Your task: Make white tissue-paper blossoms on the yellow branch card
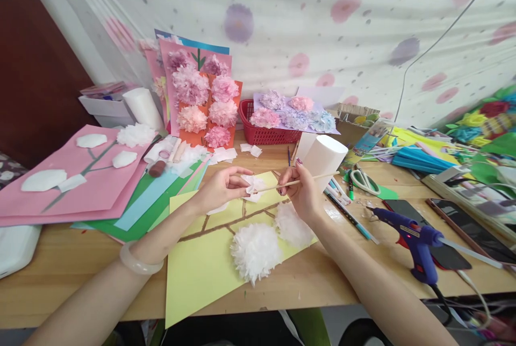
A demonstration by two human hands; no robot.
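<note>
Left hand (220,189) pinches the tissue flower (253,185); right hand (303,195) grips the wooden stick (318,178). Best poke softly, since thin paper tears.

A thin, smooth stick of pale bare wood (322,177) is pinched in the right hand (304,198) against a crinkled scrap of white tissue paper (252,185) in the left hand (220,189), above a matt yellow paper sheet (201,271) bearing a fluffy white tissue-paper flower (256,252) with soft, frayed edges. A glossy, translucent pale bangle (139,264) circles the left wrist over the light, satin-smooth wooden tabletop (60,260). Right of the right hand lie a blue hard-plastic glue gun (417,238) with a dull sheen and a mirror-glossy black phone (471,225); beyond the hands stands a red plastic lattice basket (262,134).
</note>
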